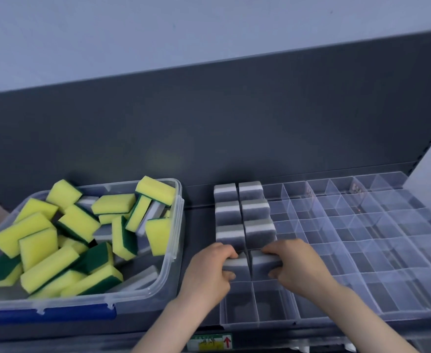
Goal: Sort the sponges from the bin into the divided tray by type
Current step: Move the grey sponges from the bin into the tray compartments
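A clear bin (177, 233) on the left holds several yellow-and-green sponges (38, 244) and some grey-and-white ones (102, 231). The clear divided tray (362, 256) lies on the right. Its two leftmost columns hold several grey-and-white sponges (256, 210) in the far compartments. My left hand (209, 271) grips a grey sponge (236, 263) in the fourth compartment of the first column. My right hand (296, 266) grips another grey sponge (264, 262) in the compartment beside it. Both sponges sit partly inside their compartments.
The bin and tray rest on a dark grey shelf with a dark back panel (209, 123). The bin has a blue latch (56, 314) at its near edge. A label with a red arrow (210, 342) is stuck on the shelf front.
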The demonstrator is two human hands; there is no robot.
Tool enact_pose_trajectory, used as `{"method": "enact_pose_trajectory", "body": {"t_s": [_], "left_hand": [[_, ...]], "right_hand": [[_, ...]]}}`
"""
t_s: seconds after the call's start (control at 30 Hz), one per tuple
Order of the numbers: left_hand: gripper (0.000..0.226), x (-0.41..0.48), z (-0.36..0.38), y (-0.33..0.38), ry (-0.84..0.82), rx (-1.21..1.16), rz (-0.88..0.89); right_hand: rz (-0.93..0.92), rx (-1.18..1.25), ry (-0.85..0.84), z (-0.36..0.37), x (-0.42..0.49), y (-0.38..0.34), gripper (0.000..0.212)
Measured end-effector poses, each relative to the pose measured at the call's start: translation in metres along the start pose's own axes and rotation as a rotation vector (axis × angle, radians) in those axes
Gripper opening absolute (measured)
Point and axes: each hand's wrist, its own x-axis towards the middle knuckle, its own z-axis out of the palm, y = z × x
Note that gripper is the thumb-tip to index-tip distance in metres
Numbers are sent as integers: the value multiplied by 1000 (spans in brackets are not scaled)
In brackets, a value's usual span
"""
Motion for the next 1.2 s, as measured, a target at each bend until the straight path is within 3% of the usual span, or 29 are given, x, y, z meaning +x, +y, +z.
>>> {"method": "enact_pose_trajectory", "body": {"t_s": [0.3,0.47,0.57,0.67,0.87,1.2], "left_hand": [[29,-5,6,0,48,-31,-33],[44,-11,-1,4,41,1,-18],[53,-18,-15,8,110,6,-8],[49,-25,-37,3,245,2,-7],[36,-37,-85,-36,382,50,-90],[28,-40,-162,-150,344,153,-220]], "right_hand": [[-23,-20,-28,0,-3,-2,33],[-129,-52,-89,-13,-3,-1,37],[-184,-1,-1,-30,1,-11,46],[-265,45,84,-43,8,-30,42],[-412,79,131,-38,25,-71,34],[-517,53,121,-5,62,-156,29]]}}
